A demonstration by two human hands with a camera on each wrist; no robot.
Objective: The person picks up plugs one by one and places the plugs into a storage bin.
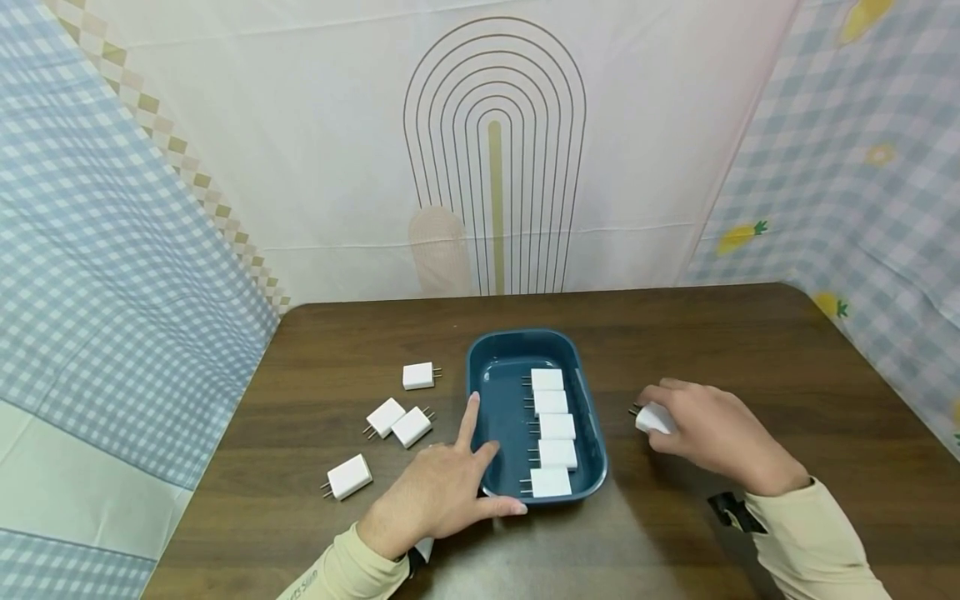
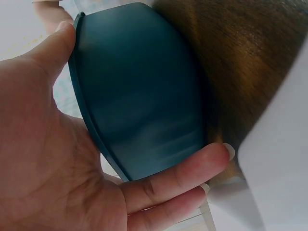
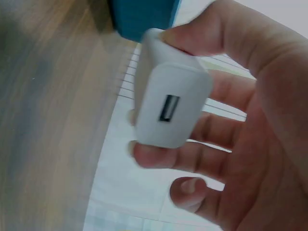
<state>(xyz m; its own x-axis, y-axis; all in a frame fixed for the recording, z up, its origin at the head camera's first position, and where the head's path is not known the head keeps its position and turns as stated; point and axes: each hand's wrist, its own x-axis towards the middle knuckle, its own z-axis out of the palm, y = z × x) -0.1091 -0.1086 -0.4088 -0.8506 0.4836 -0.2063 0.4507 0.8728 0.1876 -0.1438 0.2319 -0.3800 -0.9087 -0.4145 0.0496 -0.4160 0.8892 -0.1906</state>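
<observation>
Several white USB charger plugs (image 1: 557,427) lie in a column along the right side of a dark blue tray (image 1: 592,408), prongs pointing left. My left hand (image 1: 442,492) rests at the tray's near left corner, fingers spread and touching the rim. In the left wrist view, the thumb is on the tray's edge and two fingers (image 2: 180,173) extend along its outer wall. To the right of the tray, my right hand (image 1: 708,425) pinches a white USB charger plug (image 3: 173,106) between thumb and fingers; its USB port shows in the right wrist view.
Left of the tray, several more charger plugs (image 1: 411,427) lie scattered on the brown wooden table (image 1: 300,400). Another white piece (image 1: 425,547) is mostly hidden beneath the left wrist. Patterned cloth (image 1: 337,167) hangs behind the table and at both sides.
</observation>
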